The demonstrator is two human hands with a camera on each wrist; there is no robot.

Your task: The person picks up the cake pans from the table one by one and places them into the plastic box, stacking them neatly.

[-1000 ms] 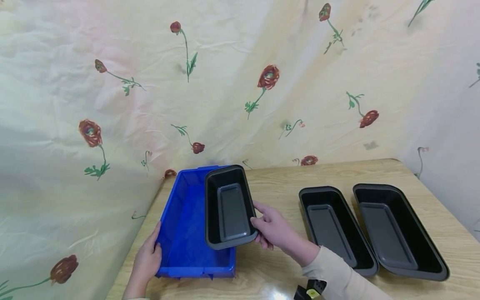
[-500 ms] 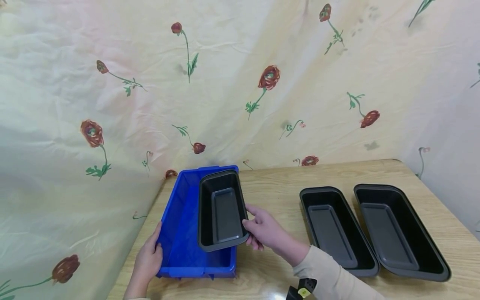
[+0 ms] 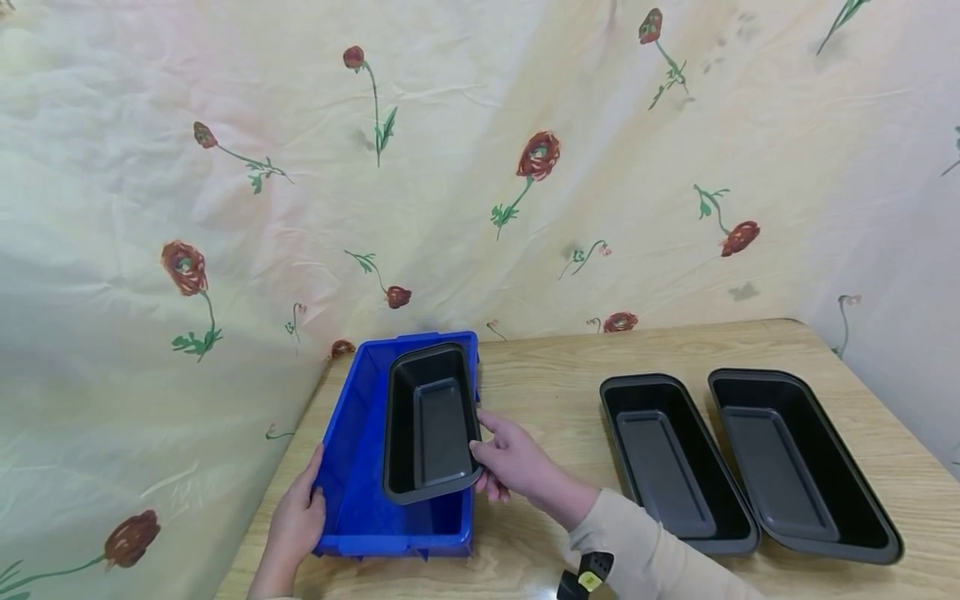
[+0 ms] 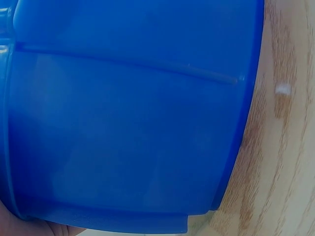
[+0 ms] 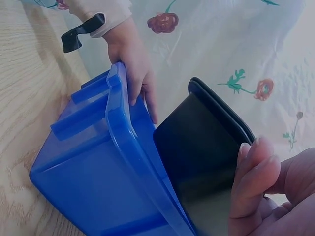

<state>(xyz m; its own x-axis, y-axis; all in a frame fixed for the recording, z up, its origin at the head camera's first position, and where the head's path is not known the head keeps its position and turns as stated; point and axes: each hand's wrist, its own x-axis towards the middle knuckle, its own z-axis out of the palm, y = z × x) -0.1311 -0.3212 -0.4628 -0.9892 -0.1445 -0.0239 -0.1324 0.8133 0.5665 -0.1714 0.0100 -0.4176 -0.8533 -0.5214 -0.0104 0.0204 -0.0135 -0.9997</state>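
Note:
A blue plastic bin (image 3: 348,521) sits at the left of the table, and its wall (image 4: 118,132) fills most of the left wrist view. My left hand (image 3: 295,517) grips the bin's near left side at the rim. Over the bin's right half, a black loaf pan (image 3: 441,429) is held at a tilt. My right hand (image 3: 517,460) pinches that pan by its near right rim, thumb on the rim and fingers beneath. The right wrist view shows the loaf pan (image 5: 202,142) partly within the bin's mouth; its bottom end is hidden by the bin wall.
Two more loaf pans stand on the wood-grain table (image 3: 547,367) at the right: one nearer pan (image 3: 667,462) and one farther-right pan (image 3: 787,467), side by side. A flower-printed cloth (image 3: 465,167) hangs behind and to the left of the table.
My right hand has carried the loaf pan leftward and slightly down, farther over the bin. The left hand stays on the bin, which has not visibly moved.

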